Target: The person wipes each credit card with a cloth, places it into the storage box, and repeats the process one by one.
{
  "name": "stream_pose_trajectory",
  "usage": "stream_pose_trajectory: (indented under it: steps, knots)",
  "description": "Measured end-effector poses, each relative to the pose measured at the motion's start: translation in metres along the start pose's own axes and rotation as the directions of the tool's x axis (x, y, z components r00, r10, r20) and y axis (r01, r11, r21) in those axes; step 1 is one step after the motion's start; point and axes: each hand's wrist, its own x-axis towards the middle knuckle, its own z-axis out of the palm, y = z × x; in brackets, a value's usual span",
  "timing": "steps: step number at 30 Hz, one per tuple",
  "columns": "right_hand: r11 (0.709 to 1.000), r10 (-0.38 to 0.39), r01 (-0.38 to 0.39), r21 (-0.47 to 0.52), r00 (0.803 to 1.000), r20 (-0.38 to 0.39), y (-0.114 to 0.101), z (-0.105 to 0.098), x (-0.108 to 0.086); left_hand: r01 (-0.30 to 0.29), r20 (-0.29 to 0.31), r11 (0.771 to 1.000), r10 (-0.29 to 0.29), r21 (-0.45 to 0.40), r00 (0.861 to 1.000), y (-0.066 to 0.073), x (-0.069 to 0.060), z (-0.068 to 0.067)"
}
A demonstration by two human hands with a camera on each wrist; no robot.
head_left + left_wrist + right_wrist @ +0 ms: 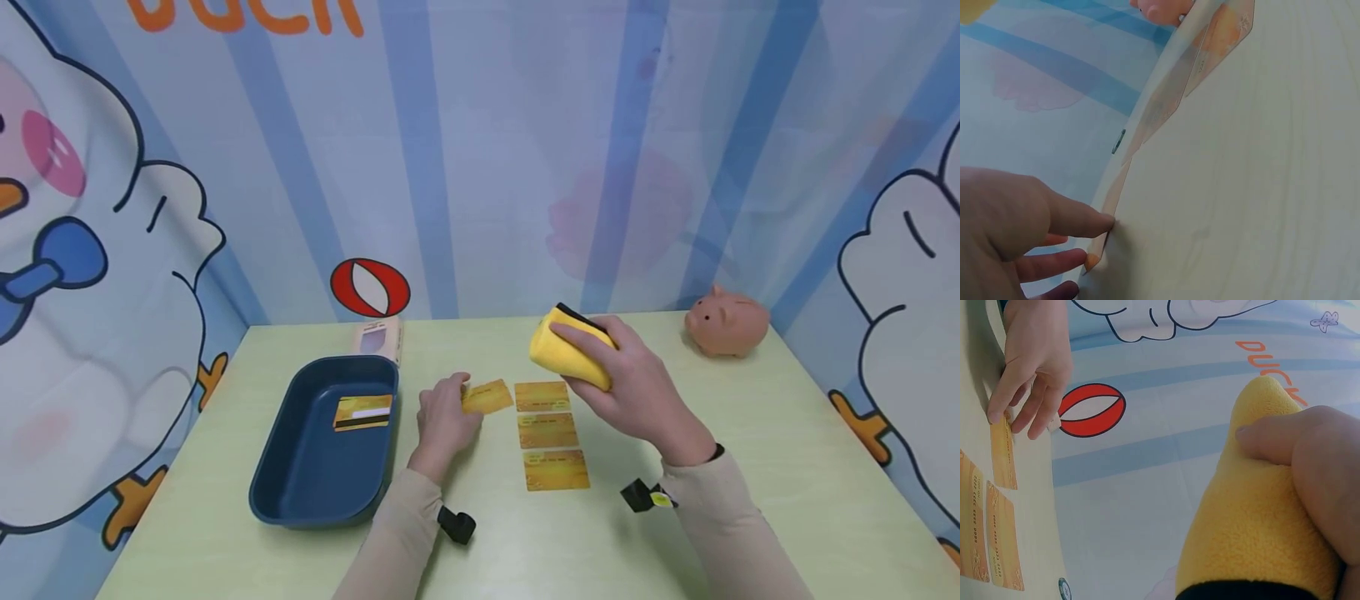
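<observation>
My left hand (pixel 447 417) pinches the left end of a gold card (pixel 489 397) lying tilted on the table, thumb on the near edge and fingers at the far edge; the left wrist view shows the thumb (pixel 1082 215) against its edge. Right of it, three gold cards lie in a column: far (pixel 542 397), middle (pixel 548 431) and near (pixel 557 471). Raised above the table, my right hand (pixel 637 392) grips a folded yellow cloth (pixel 572 346) with a black edge; the right wrist view shows the thick cloth (pixel 1241 519) close up.
A dark blue tray (pixel 307 500) stands at left with striped gold cards (pixel 362 413) inside. Behind it is a small pale box (pixel 378 337). A pink piggy bank (pixel 726 322) sits at the back right, before a printed curtain (pixel 495 167). A small round object (pixel 1065 589) lies near the table's back edge.
</observation>
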Motion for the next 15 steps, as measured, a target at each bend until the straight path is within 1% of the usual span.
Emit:
stream_pose_trajectory:
  steps: [3,6,9,15]
  knots:
    - [1.0,-0.002,0.002,-0.002,1.0,-0.002,0.0,0.0002,-0.0001,0.047,0.006,0.998,-0.047,0.035,0.999,0.0024,-0.0014,-0.0011]
    - [1.0,-0.005,0.005,-0.002,1.0,-0.003,0.0001,0.0007,-0.0003,0.07,0.008,0.996,-0.071,0.052,0.997,0.0026,-0.0027,-0.0016]
    - [1.0,-0.007,0.007,-0.002,1.0,-0.003,-0.0001,0.0012,-0.0005,0.081,0.013,0.995,-0.081,0.058,0.997,0.0012,-0.0035,-0.0018]
    - [1.0,-0.007,0.007,-0.007,1.0,-0.002,0.0004,0.0026,-0.001,0.078,0.019,0.994,-0.08,0.073,0.997,-0.0015,-0.0031,-0.0025]
